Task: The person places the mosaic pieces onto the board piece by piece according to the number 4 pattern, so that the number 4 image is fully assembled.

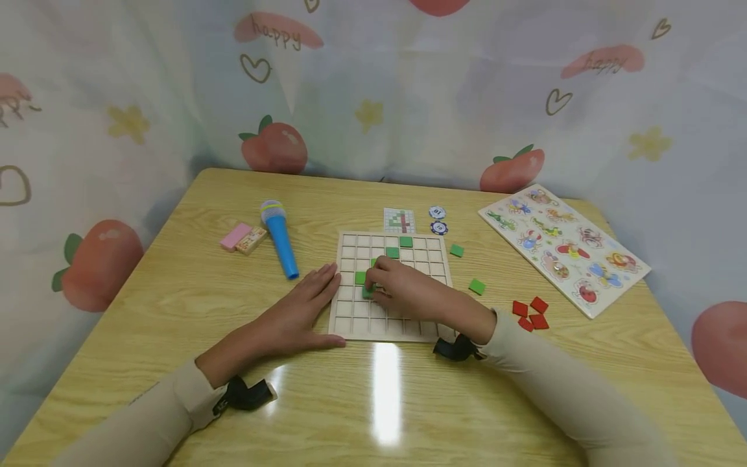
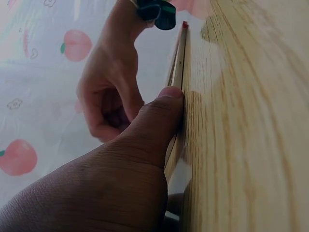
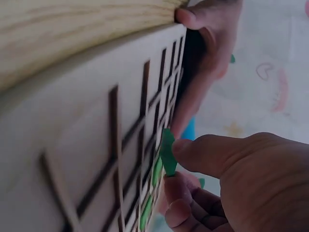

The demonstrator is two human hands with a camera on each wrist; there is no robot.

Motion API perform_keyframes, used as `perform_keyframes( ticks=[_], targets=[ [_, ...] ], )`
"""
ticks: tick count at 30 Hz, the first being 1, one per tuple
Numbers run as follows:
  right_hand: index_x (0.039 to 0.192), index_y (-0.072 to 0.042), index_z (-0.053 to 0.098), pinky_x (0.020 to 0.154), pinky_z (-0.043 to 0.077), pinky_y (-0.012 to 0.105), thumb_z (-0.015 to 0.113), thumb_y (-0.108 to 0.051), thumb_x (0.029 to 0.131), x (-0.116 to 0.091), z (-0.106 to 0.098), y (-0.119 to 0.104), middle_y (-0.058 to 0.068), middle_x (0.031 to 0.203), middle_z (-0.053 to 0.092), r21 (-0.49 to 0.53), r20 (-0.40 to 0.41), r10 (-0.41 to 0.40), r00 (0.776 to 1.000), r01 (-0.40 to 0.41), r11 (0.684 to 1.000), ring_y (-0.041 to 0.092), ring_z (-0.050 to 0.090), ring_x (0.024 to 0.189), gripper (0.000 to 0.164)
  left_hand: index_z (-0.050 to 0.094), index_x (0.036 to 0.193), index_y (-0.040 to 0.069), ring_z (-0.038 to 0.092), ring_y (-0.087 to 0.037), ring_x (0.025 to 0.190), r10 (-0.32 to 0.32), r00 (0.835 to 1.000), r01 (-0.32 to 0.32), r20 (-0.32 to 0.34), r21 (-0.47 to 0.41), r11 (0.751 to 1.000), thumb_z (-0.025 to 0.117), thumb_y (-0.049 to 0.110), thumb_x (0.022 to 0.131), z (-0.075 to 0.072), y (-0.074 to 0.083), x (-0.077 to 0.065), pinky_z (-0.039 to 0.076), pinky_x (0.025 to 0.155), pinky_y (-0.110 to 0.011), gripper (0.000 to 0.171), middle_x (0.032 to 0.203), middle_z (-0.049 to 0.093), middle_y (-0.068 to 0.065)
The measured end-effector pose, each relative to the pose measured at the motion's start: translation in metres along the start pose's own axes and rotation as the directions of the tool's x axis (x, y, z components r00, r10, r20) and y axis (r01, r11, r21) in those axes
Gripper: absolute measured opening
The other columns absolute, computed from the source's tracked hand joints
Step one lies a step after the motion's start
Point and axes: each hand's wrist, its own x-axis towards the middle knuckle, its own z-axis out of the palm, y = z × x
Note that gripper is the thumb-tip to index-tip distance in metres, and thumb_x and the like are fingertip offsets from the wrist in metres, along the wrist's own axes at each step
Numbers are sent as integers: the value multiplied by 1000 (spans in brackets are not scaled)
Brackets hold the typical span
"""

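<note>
A wooden grid board lies on the table in front of me, with several green square tiles set in a slanting row of its cells. My left hand rests at the board's left edge, fingers extended and thumb at the near corner. Over the left part of the grid, my right hand pinches a green tile between thumb and fingers. In the right wrist view that tile stands tilted close over the grid, beside other green tiles in their cells. The right hand hides part of the grid in the head view.
Right of the board lie two loose green tiles and several red tiles. Behind it are a pattern card and two poker chips. A blue microphone and two small blocks lie left; an insect puzzle board, far right.
</note>
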Motion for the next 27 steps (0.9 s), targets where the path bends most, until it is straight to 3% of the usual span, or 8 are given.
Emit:
perform_keyframes(
  ticks=[5, 14, 19, 22, 24, 27],
  targets=[
    [114, -15, 71, 78, 56, 30, 68, -16, 105, 10, 7, -5, 4, 110, 63, -7, 34, 7, 999, -7, 1000, 13, 58, 88, 9, 17, 171, 5, 9, -34, 170, 11, 1000, -11, -1, 12, 1000, 72, 74, 89, 1, 1, 3, 19, 137, -56, 120, 182, 8, -14],
    [109, -13, 74, 88, 61, 32, 66, -11, 106, 8, 5, -8, 4, 114, 67, -76, 1, -52, 999, 52, 996, 16, 67, 99, 9, 18, 171, 4, 10, -35, 169, -2, 1000, 2, -2, 5, 1000, 73, 73, 88, 0, 1, 1, 19, 137, -56, 121, 182, 8, -14],
    [118, -10, 74, 92, 62, 35, 66, -6, 105, -25, -11, 4, 7, 122, 68, -68, -90, -42, 995, 36, 997, 20, 69, 111, 16, 17, 171, 4, 10, -35, 169, 0, 1000, 0, -8, 1, 1000, 73, 75, 88, 2, 2, 4, 19, 137, -56, 122, 182, 8, -15],
    [118, -8, 72, 84, 62, 34, 68, -3, 103, -56, -24, 20, 6, 120, 68, -6, -195, 51, 979, -54, 999, 19, 68, 101, 17, 16, 171, 5, 9, -35, 170, -14, 1000, 14, 3, 8, 1000, 71, 77, 87, 2, 2, 3, 19, 137, -56, 124, 182, 6, -14],
    [118, -9, 71, 77, 60, 31, 69, -3, 102, -79, -30, 33, 5, 116, 69, 33, -266, 140, 954, -136, 990, 17, 66, 93, 17, 15, 171, 5, 8, -34, 170, -24, 1000, 23, 10, 10, 1000, 72, 77, 87, 2, 2, 2, 19, 137, -56, 124, 182, 5, -13],
    [121, -10, 71, 72, 54, 26, 70, -5, 102, -109, -35, 51, 3, 109, 70, 93, -335, 290, 896, -274, 957, 14, 61, 84, 19, 17, 171, 4, 9, -35, 170, -28, 1000, 28, 11, 0, 1000, 73, 76, 86, 0, 2, 1, 19, 137, -57, 124, 182, 7, -13]
  ],
)
